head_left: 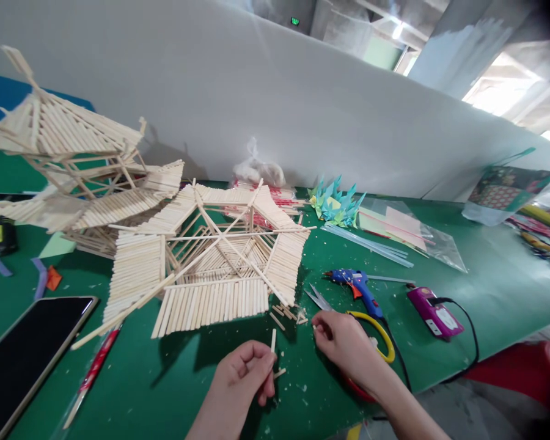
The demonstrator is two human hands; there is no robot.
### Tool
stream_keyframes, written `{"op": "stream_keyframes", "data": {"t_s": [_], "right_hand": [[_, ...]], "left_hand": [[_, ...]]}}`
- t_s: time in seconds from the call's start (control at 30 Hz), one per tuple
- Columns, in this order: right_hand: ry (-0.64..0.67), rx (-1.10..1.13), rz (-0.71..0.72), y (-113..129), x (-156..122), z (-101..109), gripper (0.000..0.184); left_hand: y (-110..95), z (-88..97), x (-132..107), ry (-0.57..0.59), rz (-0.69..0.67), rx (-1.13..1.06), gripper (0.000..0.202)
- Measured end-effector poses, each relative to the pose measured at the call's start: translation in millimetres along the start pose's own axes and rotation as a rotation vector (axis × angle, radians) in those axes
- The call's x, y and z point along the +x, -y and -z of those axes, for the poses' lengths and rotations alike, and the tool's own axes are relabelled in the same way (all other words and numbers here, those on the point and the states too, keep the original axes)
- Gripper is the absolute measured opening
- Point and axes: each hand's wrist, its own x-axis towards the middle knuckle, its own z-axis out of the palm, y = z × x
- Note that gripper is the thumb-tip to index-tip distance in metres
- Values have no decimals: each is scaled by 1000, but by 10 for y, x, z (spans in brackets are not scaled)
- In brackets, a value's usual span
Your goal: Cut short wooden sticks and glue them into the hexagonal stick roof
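My left hand point(242, 379) is closed, with a short wooden stick point(274, 340) standing up between thumb and fingers. Another stick end point(280, 373) shows just beside these fingers; I cannot tell whether they touch it. To the right, my right hand point(343, 342) is pinched over the table, a tiny pale bit at its fingertips too small to name. Under and beside it lie scissors point(387, 343) with yellow and red handles, partly hidden by the hand and forearm. Beyond my hands stands a wooden-stick roof frame point(213, 305), with several cut stick pieces point(288, 314) by its right corner.
A blue glue gun point(360, 282) and purple box point(435, 313) with a black cable lie right. Clear glue sticks point(371, 244) and a teal paper model point(334, 205) are behind. Left are a tiered stick tower point(82, 128), a phone point(32, 360) and a wrapped stick pack point(94, 366).
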Motion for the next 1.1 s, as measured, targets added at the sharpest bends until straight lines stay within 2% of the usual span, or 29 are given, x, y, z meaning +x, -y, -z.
{"op": "stream_keyframes", "data": {"t_s": [0.1, 0.2, 0.37, 0.57, 1.1], "right_hand": [[57, 330, -35, 27, -33, -19, 12], [142, 645, -76, 116, -41, -87, 14], [243, 959, -108, 273, -29, -143, 26], [281, 1082, -113, 383, -63, -97, 29], [281, 1074, -130, 419, -46, -98, 28]], "left_hand": [[14, -8, 18, 21, 19, -7, 19], [-16, -36, -3, 53, 29, -20, 19], [-65, -63, -46, 120, 54, -43, 20], [-54, -35, -37, 151, 59, -59, 21], [-66, -24, -65, 180, 26, -65, 21]]}}
